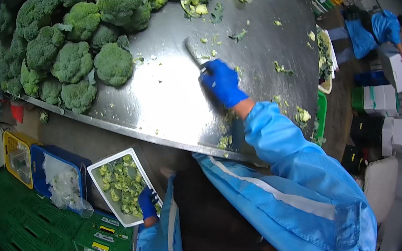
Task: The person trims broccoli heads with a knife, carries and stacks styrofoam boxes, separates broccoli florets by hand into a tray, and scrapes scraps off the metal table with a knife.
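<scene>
My right hand (222, 83), in a blue glove, is closed round the handle of a knife (192, 51) above the metal table (165, 92). The blade points up and away over the tabletop. Down at the lower left, my left hand (147, 203), also gloved in blue, is at the right rim of a white box (96, 176) filled with small broccoli pieces (121, 185). Its fingers are too small and dark to tell what they hold. Whole broccoli heads (72, 61) are piled at the table's upper left. Cut scraps (283, 68) lie scattered across its right side.
A blue crate (83, 169) and a yellow crate (8, 149) stand left of the white box. Green crates (18, 225) fill the lower left. Beyond the table's right edge are a green tub (322, 112), stacked boxes and another person (386, 27) carrying a white box.
</scene>
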